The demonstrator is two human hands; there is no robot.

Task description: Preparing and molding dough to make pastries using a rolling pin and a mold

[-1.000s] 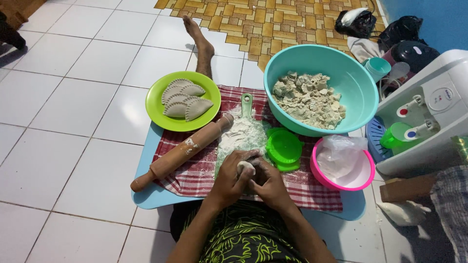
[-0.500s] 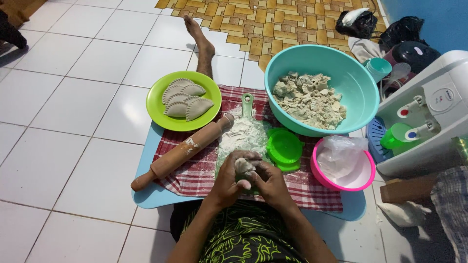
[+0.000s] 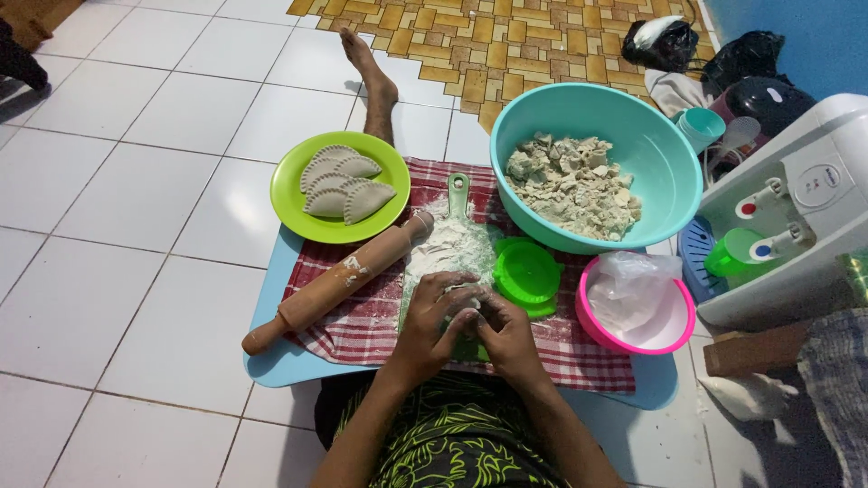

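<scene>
Both hands cupped round a small pale lump of dough (image 3: pixel 464 303), lower centre of frame.

Left hand (image 3: pixel 432 323) and right hand (image 3: pixel 506 336) each have a closed grip on the lump, fingers curled over it above the floured green plastic board (image 3: pixel 457 237). Judgement: even, light pressure would shape it best; keep it over the flour. Just right, round green dumpling press (image 3: pixel 527 272); left, wooden rolling pin (image 3: pixel 336 283) on red checked cloth (image 3: pixel 362 316). Further up: lime plate (image 3: pixel 294 181) of crimped half-moon pastries (image 3: pixel 345 184), teal bowl (image 3: pixel 665 163) of dough scraps.
</scene>
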